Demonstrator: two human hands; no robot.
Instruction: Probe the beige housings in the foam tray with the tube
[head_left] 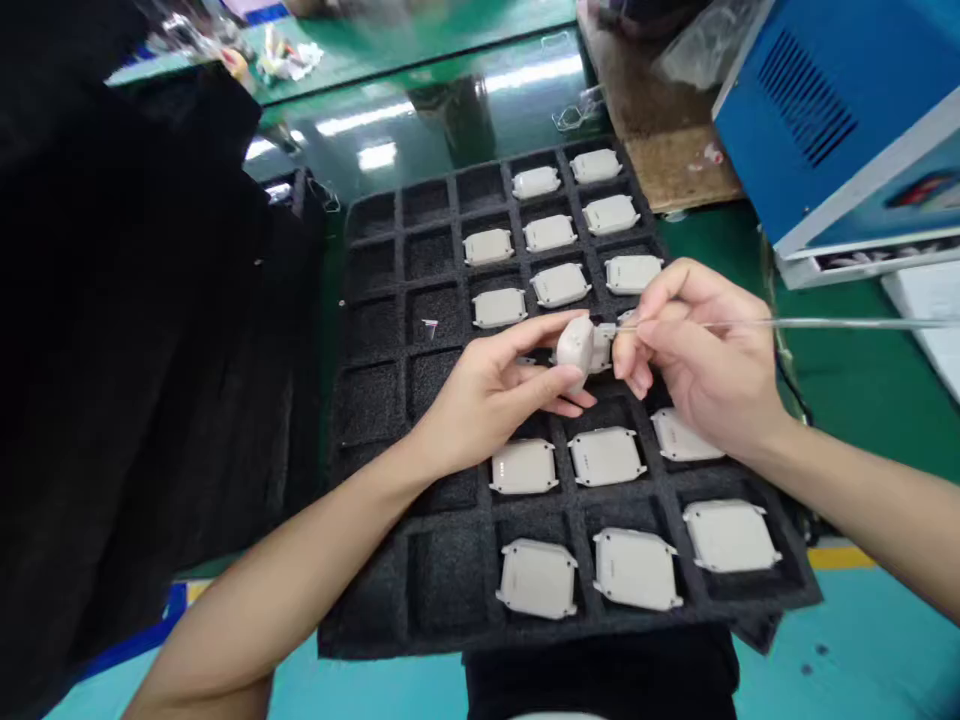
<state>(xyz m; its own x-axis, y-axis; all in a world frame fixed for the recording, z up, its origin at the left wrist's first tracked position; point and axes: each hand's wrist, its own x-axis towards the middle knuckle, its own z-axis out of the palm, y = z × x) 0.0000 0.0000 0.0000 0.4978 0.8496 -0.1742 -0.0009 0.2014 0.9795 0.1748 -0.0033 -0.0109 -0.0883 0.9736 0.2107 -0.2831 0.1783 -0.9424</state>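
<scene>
My left hand (501,390) is closed on a white watch case (576,345), which it holds on edge between thumb and fingers above the foam tray. In a pinch, my right hand (701,350) grips a thin clear tube (825,323) that runs off to the right. The tube's near end is close to the held case; whether they touch I cannot tell. Under both hands lies a black foam tray (409,640) with square pockets. Several more white watch cases (607,456) lie flat in its middle and right columns. Some cases are partly hidden by my hands.
A blue machine (847,110) with vents stands at the upper right, beside a brown board (660,130). A small bit of debris (430,325) lies in one tray pocket. Black material (150,350) fills the left side. The bench top (847,380) is green.
</scene>
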